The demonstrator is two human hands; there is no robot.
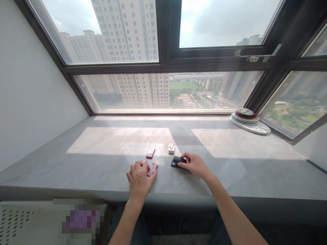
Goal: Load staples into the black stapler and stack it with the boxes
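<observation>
Lying on the pale grey sill [102,170], the black stapler [177,160] had its far end pinched between the thumb and fingers of the right hand [195,164], which were closed on it and hid that end. Small markings near its exposed end were too tiny to read.

The left hand [140,177] was half curled, palm down, thumb and fingertips at the edges of the near pink-and-white box [152,169]; whether it gripped the box or only touched it could not be told. Behind those fingers showed a scrap of something red, mostly covered and impossible to identify.

Just beyond lay the far pink-and-white box [150,152], apart from the hand, and to its right, close behind the stapler, the small white box [171,148], its print illegible.

Farther off, a stack of plates [246,117] sat in the right corner against the dark window frame [163,68]. At lower left, a white perforated container [15,221] was cut off by the picture's edge and partly pixelated, its purple patch unrecognisable.
</observation>
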